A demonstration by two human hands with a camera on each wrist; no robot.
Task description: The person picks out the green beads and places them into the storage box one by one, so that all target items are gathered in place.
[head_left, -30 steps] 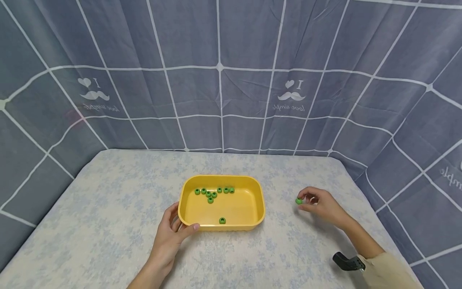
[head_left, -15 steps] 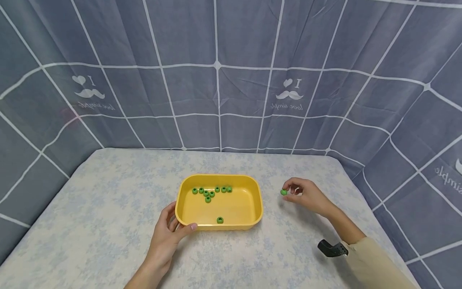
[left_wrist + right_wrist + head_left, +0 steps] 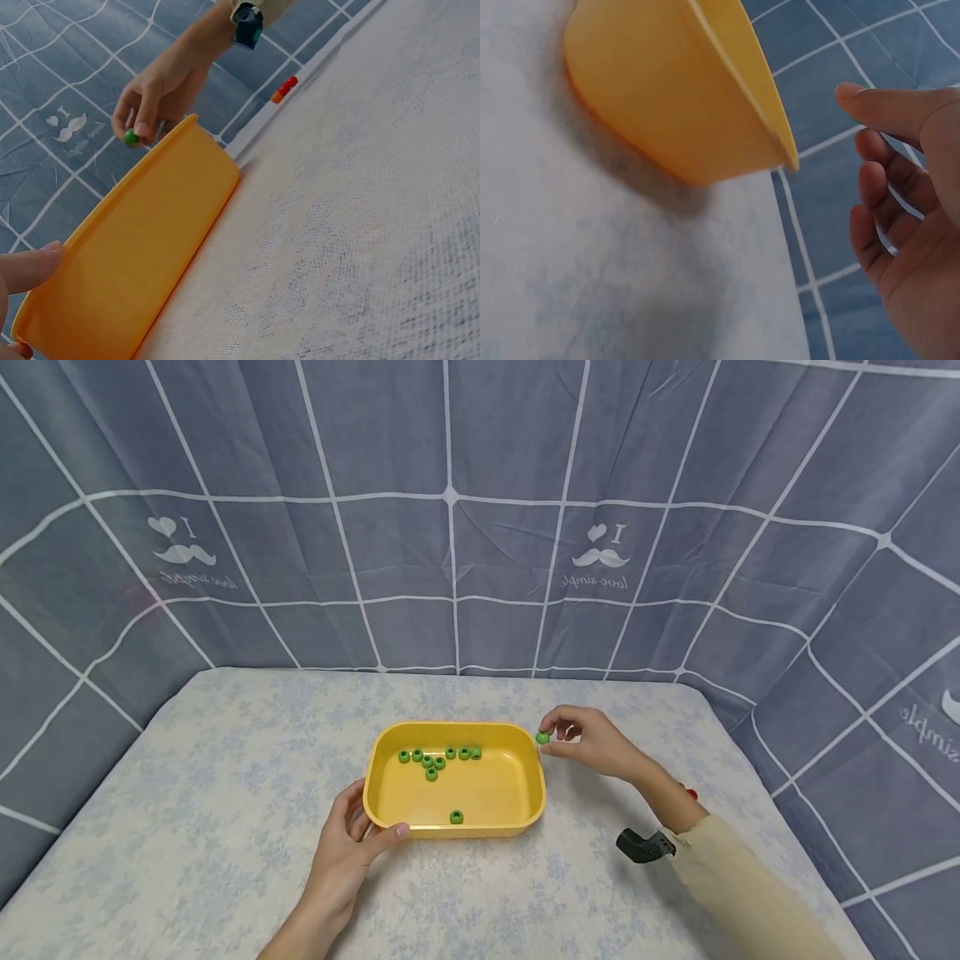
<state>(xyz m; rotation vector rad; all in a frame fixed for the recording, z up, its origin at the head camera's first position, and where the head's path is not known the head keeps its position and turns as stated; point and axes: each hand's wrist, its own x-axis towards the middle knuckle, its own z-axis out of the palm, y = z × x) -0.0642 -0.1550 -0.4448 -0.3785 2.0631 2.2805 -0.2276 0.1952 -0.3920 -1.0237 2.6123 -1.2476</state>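
The right hand pinches a green bead between thumb and fingertips; its grip is narrow, closed on that bead alone. The bead hangs just outside the yellow tray's far right corner, at about 2 o'clock from the tray's centre, level with the rim and not yet over the basin. The left hand holds the tray at its near left corner, about 7 o'clock, thumb over the rim and fingers curled against the outer wall.

Inside the tray a cluster of green beads lies along the far wall, and a single green bead sits against the near wall. The middle of the basin floor is bare.

The counter has open cloth on all sides of the tray, widest at 9 o'clock.

The left wrist view shows small red and orange pieces at the counter's edge beyond the right forearm; the head view barely shows them. The right wrist view shows the tray's outer wall and curled fingers, but not the bead.
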